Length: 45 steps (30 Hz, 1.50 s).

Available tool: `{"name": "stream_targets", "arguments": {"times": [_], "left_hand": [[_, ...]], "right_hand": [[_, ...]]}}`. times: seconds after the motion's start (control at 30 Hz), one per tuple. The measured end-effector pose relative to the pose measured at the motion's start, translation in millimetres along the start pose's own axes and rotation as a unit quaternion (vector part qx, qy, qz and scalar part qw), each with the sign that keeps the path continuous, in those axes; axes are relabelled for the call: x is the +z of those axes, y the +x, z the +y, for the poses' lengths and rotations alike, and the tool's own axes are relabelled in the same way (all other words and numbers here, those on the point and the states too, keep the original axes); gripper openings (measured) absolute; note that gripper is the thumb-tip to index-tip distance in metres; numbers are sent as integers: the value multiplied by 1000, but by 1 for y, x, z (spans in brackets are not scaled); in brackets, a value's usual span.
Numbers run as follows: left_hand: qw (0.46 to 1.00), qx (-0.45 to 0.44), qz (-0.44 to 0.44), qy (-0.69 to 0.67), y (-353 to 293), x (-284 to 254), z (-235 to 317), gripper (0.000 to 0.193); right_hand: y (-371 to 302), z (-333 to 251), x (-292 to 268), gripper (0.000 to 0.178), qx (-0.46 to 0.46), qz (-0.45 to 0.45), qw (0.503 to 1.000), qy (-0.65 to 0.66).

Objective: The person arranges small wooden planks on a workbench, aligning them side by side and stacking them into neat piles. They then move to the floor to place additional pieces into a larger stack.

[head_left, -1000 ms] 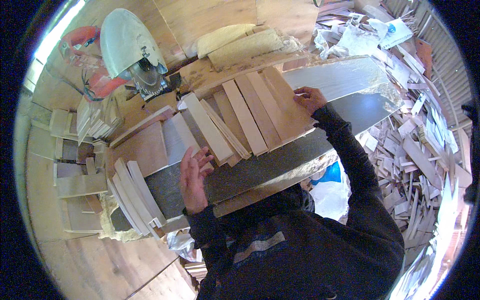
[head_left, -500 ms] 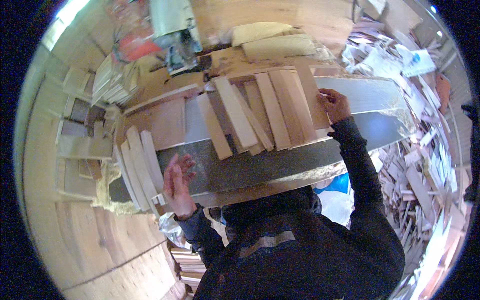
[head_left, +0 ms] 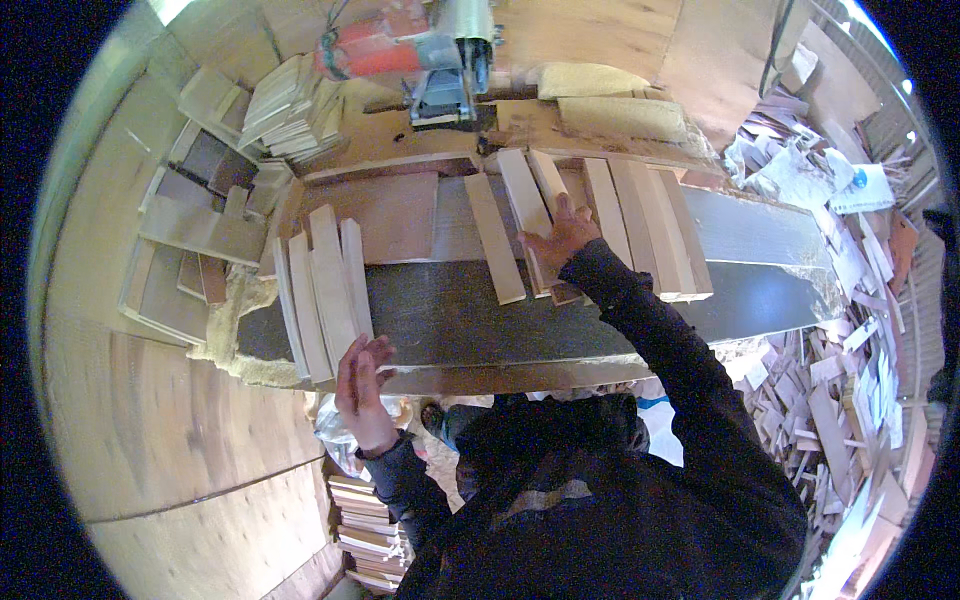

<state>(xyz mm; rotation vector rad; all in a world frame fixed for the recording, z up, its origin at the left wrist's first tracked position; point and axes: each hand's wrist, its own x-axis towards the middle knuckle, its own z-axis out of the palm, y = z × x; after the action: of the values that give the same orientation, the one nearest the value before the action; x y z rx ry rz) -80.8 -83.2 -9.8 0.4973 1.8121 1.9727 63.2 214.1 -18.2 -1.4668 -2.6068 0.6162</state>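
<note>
A row of pale and reddish-brown wooden strips (head_left: 640, 228) lies across the dark metal tabletop (head_left: 450, 318). My right hand (head_left: 565, 238) reaches over the middle of this row, thumb and fingers spread, on or just above the strips. One narrow strip (head_left: 547, 175) runs under its fingers, which partly hide it. To the left, a separate strip (head_left: 492, 240) lies slanted. My left hand (head_left: 365, 400) is raised by the table's near edge with its fingers apart and nothing in them. It is nearest to a smaller group of pale strips (head_left: 328, 275) at the left.
A red and grey power tool (head_left: 400, 50) stands at the back. Stacked thin boards (head_left: 285, 110) and wood blocks (head_left: 205, 225) sit at the left. Offcuts (head_left: 800, 400) are heaped at the right. More stacked strips (head_left: 370, 530) lie below the table.
My right hand has gone from the row's right end to its middle. The strips at the right now lie closer together. The view has shifted; my left hand stays open near the left group.
</note>
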Motion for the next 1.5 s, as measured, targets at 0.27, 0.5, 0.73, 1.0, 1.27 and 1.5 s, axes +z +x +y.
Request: {"name": "stream_targets", "arguments": {"times": [0.27, 0.5, 0.73, 1.0, 1.27, 1.5], "left_hand": [[1000, -23, -4, -18, 10, -39, 8, 37], [998, 26, -22, 55, 33, -70, 27, 33], [971, 79, 7, 226, 69, -117, 3, 42], [869, 170, -46, 463, 99, -117, -36, 83], [877, 94, -121, 456, 112, -119, -42, 94], [904, 70, -100, 409, 113, -113, -45, 95]], "right_hand": [[17, -11, 52, 105, -30, 109, 990, 86], [2, -85, 78, 105, 10, 48, 995, 83], [-18, -91, 95, 93, 9, 96, 984, 147], [-84, -87, 105, 56, 143, 228, 936, 228], [-96, -28, 121, 41, 306, 402, 836, 213], [-32, 12, 116, 40, 371, 422, 451, 694]]}}
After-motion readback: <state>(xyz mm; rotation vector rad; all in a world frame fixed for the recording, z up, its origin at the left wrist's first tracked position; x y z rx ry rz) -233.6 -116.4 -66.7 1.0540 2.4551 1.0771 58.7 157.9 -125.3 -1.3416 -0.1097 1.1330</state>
